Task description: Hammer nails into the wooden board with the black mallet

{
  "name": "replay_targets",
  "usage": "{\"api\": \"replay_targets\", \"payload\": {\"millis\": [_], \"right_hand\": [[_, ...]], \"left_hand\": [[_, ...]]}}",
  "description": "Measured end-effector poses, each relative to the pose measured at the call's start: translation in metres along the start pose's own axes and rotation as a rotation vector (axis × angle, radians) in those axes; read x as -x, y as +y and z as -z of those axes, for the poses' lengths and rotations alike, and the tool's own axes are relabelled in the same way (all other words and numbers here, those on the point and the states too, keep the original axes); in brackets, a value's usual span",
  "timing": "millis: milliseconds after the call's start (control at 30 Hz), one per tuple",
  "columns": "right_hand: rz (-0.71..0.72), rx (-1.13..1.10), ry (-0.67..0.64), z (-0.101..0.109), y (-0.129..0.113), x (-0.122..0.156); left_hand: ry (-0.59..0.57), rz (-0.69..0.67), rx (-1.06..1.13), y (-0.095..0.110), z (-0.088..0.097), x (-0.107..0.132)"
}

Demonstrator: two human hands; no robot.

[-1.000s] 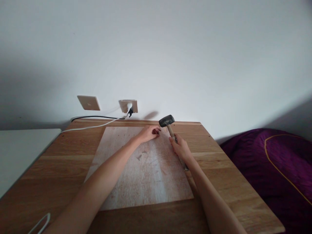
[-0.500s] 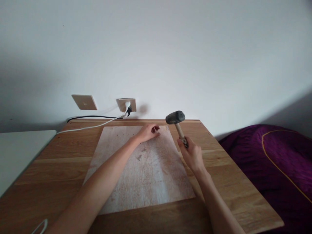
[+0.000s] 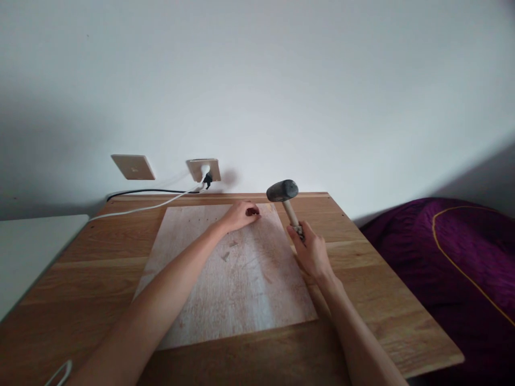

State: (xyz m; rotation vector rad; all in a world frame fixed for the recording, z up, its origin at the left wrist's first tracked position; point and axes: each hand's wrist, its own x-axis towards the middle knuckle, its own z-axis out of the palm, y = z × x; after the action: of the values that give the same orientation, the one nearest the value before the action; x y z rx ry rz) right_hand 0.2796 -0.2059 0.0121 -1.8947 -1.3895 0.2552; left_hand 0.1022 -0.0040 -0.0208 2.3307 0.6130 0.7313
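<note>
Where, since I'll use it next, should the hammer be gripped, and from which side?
By the wooden handle, low down, away from the dark head, coming from the right as the right hand does. The shaft is slim and straight, the head bulky, and the left hand rests on the board to the head's left.

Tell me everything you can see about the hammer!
The hammer has a dark grey, rounded head and a pale wooden handle. It is up in the air, tilted, head farthest away, above the far right corner of the pale board. The right hand is wrapped around the handle's lower part, hiding its end. Nothing else touches it.
</note>
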Motion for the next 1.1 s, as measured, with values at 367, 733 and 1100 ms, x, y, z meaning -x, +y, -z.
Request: {"api": "replay_targets", "payload": {"millis": [367,733,1100], "right_hand": [[0.027,0.176,-0.005,0.01,-0.005,0.005],[0.06,0.346,-0.207,0.0,-0.003,0.006],[0.021,0.197,-0.218,0.0,-0.002,0.006]], "left_hand": [[0.076,0.014,0.114,-0.01,-0.006,0.003],[0.081,0.013,0.139,-0.004,-0.005,0.001],[0.058,0.024,0.091,-0.004,-0.005,0.003]]}}
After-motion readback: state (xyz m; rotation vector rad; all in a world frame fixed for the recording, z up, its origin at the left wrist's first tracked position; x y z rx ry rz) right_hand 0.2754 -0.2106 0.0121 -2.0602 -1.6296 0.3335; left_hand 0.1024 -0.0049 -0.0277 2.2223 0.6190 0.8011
